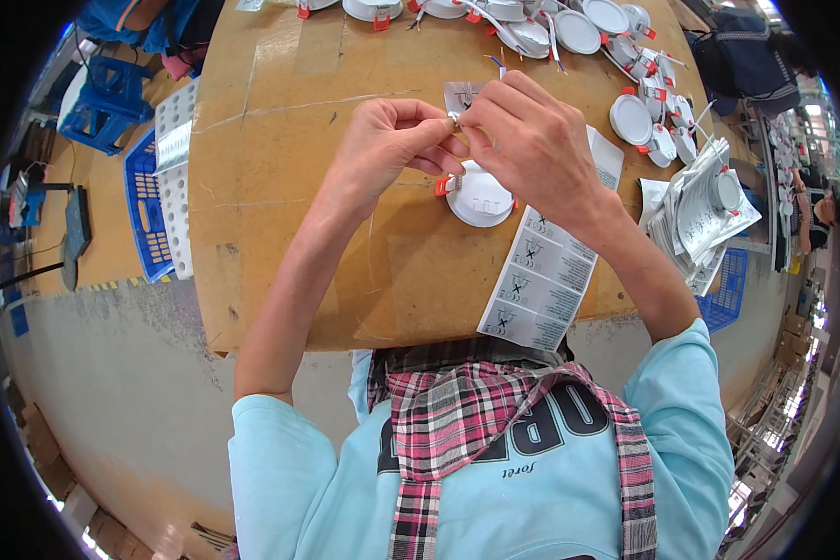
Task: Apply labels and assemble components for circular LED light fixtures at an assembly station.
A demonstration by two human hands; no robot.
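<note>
My left hand [394, 140] and my right hand [534, 140] meet above the table, both closed in a pinch. Between their fingertips is a small shiny piece [455, 119], too small to name. Just below the fingers lies a round white downlight [479, 201] with red clips, its upper part partly covered by my hands. A strip of printed white labels [538, 271] runs under my right forearm to the table's near edge. Behind my fingers shows a small greyish label [459, 93], and beside it a white cable [501, 70] with blue and brown wire ends.
More white downlights [579, 33] with red clips and cables crowd the table's far edge and right side. A stack of white printed sheets [686, 219] stands at the right, with a downlight on top. A blue basket [145, 210] and blue stools [107, 98] are at the left.
</note>
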